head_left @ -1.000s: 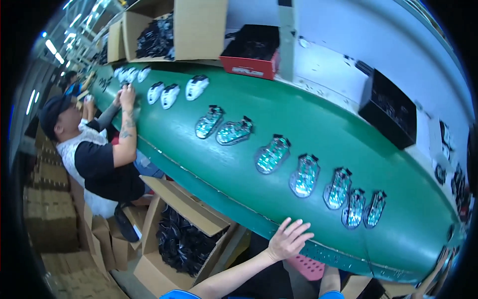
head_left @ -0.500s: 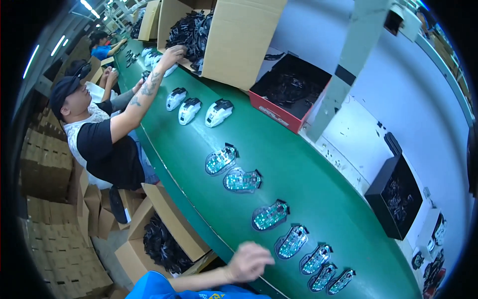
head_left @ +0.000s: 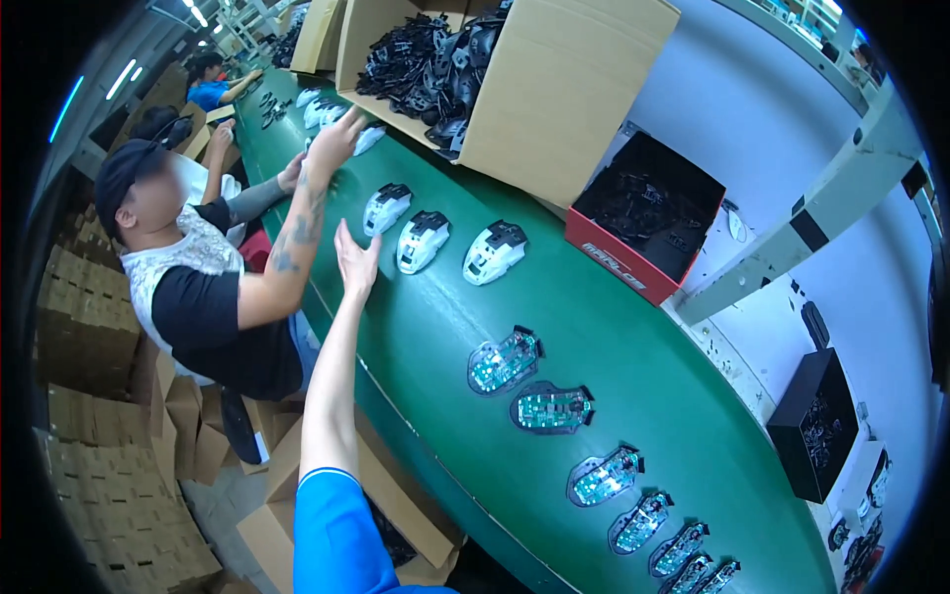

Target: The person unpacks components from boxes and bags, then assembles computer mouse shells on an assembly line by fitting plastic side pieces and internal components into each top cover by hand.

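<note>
My left hand (head_left: 357, 261) reaches far out over the green conveyor belt (head_left: 416, 361). Its fingers are spread and nothing shows between them. Closest to it is a white mouse shell with a black top (head_left: 386, 209); whether the fingertips touch its lower end I cannot tell. Two more such shells, a middle one (head_left: 424, 243) and a right one (head_left: 496, 252), lie beside it. Nearer to me, several mouse bases with green circuit boards, one of them at the front of the row (head_left: 505, 360), lie along the belt. My right hand is out of view.
Across the belt, a co-worker's tattooed arm (head_left: 297, 233) reaches over it, close to my hand. A large carton (head_left: 564, 89) of black parts and a red-sided box (head_left: 621, 259) stand along the far side. A black bin (head_left: 813, 426) is at right, an open carton (head_left: 396, 495) below my arm.
My left hand has swung from the near belt edge up to the white shells, its fingers spreading. The co-worker's hand has drawn back from the large carton. The view has shifted.
</note>
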### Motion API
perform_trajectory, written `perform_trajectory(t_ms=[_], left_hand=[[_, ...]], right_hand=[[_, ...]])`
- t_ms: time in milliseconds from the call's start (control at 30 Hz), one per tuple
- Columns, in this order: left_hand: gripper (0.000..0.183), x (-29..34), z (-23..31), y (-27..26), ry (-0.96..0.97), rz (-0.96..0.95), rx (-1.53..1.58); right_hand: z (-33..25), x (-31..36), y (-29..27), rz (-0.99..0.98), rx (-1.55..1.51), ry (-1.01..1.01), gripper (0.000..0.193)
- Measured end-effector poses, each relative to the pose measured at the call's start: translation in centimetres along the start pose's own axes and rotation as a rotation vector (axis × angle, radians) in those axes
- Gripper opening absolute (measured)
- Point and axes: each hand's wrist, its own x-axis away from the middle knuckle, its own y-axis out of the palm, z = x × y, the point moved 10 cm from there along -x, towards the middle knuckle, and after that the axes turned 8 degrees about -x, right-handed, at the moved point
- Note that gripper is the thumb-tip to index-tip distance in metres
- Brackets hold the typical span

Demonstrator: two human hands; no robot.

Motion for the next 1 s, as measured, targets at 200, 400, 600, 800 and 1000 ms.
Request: perform_trajectory(t_ms=[200,400,600,800,1000], left_hand=[[0.117,-5.3,-1.9,3.1,-0.092,-0.155,0.082],[0.082,-4.1,0.2,3.4,-0.027,-0.147,-0.151],[0.068,4.1,4.3,2.4,-0.071,-0.193,0.068],[0.067,9.2,12.5,3.1,0.268,-0.382,0.192],[0.062,15.4,25.9,4.2,0.680,-0.428,0.188]], right_hand=[[-31.7,-9.2,-11.9,0.794,0.502,-0.860,0.036],[-41.9,-25.8,-12.8,0.757,1.184,-1.102,0.071],[-41.0,-29.4,-17.5,0.581,1.059,-0.908,0.068],[-32.1,-21.0,-17.7,0.798,0.920,-0.869,0.066],[-24.4,-12.5,-21.4,0.996,0.852,-0.647,0.069]])
